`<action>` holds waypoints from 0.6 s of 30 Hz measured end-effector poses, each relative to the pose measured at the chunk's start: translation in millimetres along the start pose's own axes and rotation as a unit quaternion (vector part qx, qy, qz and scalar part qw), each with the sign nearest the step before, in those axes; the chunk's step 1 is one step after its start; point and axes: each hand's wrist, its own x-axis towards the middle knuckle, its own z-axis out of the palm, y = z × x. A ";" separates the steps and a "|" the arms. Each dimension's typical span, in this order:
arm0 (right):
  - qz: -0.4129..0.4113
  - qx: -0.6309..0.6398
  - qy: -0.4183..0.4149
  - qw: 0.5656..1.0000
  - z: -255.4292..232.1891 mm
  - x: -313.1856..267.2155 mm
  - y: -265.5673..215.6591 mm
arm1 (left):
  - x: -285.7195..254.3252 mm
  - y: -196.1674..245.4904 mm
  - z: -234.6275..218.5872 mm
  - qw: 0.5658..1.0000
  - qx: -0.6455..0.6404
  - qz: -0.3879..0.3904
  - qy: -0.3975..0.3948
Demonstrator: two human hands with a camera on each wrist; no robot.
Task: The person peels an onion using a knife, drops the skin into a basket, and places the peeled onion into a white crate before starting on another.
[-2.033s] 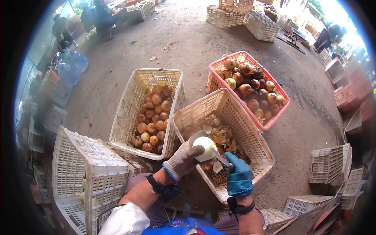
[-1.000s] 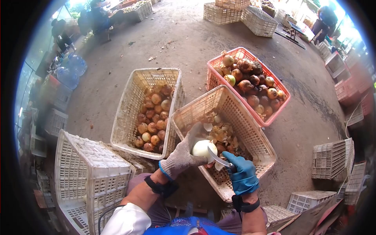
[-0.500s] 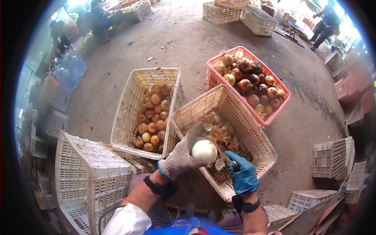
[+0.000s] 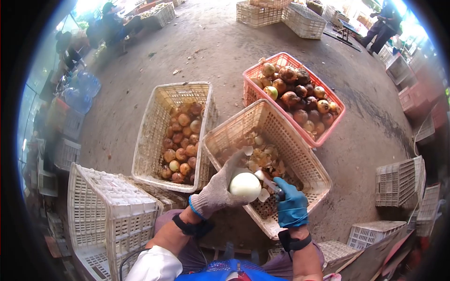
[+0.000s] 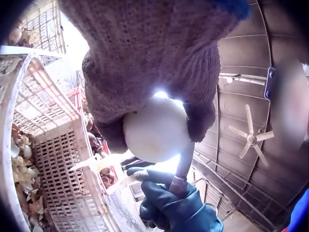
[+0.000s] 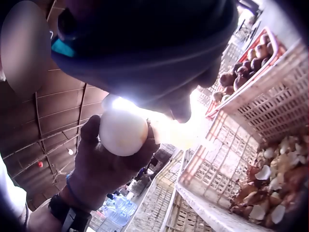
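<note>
A pale peeled onion [image 4: 245,187] sits in the gloved left hand [image 4: 217,189], fingers and thumb curled round its sides; in the left wrist view the onion [image 5: 157,129] shows smooth and white. To its right, the blue-gloved right hand [image 4: 291,203] grips a knife [image 4: 269,181], its blade pointing toward the onion. A whitish piece [image 4: 259,174] shows at the blade's far end. Both hands are over the near edge of a crate [image 4: 317,199] holding loose skins [image 4: 267,159]. In the right wrist view the onion [image 6: 123,132] is held in the left hand's fingertips.
A white crate [image 4: 140,154] of brown onions stands to the left, a red crate [image 4: 338,122] of darker onions behind to the right. A tilted crate [image 4: 110,210] is at the near left. More crates [image 4: 398,183] stand at the right; people [image 4: 382,28] are in the background.
The knife has moved off the onion to its right, with a whitish piece now at the blade. The onion shows a smoother white side. A background person has turned upright.
</note>
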 end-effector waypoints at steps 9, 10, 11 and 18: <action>0.249 0.426 -0.125 0.861 -5.0 6.8 -22.8 | 2.9 3.0 1.4 0.993 -0.115 -0.010 -0.007; 0.240 0.441 -0.124 0.856 -5.3 9.1 -26.2 | 3.9 6.2 2.5 0.992 -0.123 -0.005 -0.004; 0.243 0.438 -0.117 0.858 -8.9 9.4 -29.5 | 5.4 9.7 3.0 0.991 -0.131 0.002 -0.001; 0.161 0.341 -0.012 0.926 4.6 7.5 -23.0 | 5.5 0.1 4.6 0.935 -0.346 -0.065 0.030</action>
